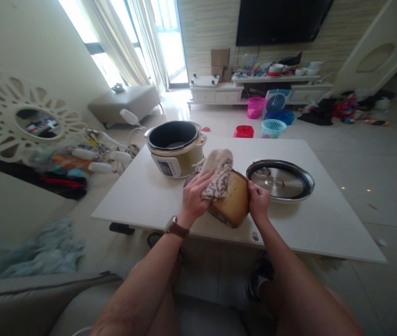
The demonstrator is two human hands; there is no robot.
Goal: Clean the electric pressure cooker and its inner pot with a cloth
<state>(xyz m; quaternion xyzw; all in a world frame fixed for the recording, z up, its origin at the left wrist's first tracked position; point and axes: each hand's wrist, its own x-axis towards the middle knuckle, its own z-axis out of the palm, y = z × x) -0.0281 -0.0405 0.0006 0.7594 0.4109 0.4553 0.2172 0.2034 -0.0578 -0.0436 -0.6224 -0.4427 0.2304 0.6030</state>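
A golden-brown inner pot [235, 203] is tipped on its side above the table's front part. My left hand [195, 195] presses a beige patterned cloth [217, 172] against the pot's outer wall, fingers over the fabric. At the pot's right edge, my right hand [258, 198] is closed around the rim. Behind and to the left stands the electric cooker body [180, 161], its top uncovered and a control panel on its front. The round cooker lid [286, 182] lies with its metal inner side up, just right of my right hand.
The white table [328, 219] carries these things. Beyond it on the floor are a red container [244, 131], a turquoise basket [273, 127] and a pink basket [255, 107]. A sofa [75, 303] is below left. A low cabinet [224, 94] lines the far wall.
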